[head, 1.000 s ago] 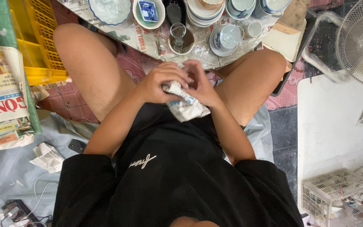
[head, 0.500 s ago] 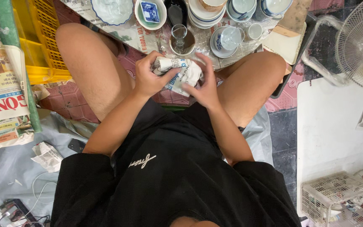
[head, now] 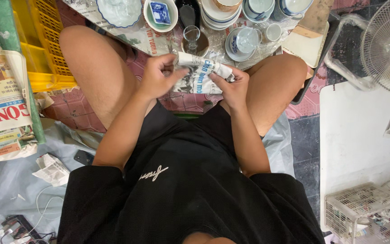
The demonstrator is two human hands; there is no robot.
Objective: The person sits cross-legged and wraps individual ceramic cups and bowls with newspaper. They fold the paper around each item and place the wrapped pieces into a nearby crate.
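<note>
Wrapping a small object in a sheet of newspaper, a seated person in black clothing works with both bare hands between the knees. The newspaper bundle (head: 199, 74) sits at the centre of the view, slightly toward 12 o'clock, held above a tiled floor. What lies inside the paper cannot be seen.

The left hand (head: 158, 77) grips the bundle's end at 9 o'clock, fingers curled closed around the twisted paper. The right hand (head: 233, 86) holds the opposite end at 3 o'clock, fingers pinched shut on the loose edge. Both hands touch the bundle; neither is free.

Just beyond the bundle at 12 o'clock stands a small clear glass (head: 192, 36) in a brown saucer. Around it, spread on newspaper, sit blue-and-white bowls (head: 161, 13) and stacked plates (head: 220, 16). A yellow plastic crate (head: 41, 40) lies at 10 o'clock, with a pile of newspapers (head: 1, 104) at 9 o'clock. A white fan (head: 387, 43) stands at 2 o'clock.

To do this step well, it seems wise to keep the paper taut, so that no corner of the hidden object is left bare. One hand should likely steady the bundle while the other folds the loose edge under. Working low over the lap would probably soften any slip, given the fragile dishes close by.
</note>
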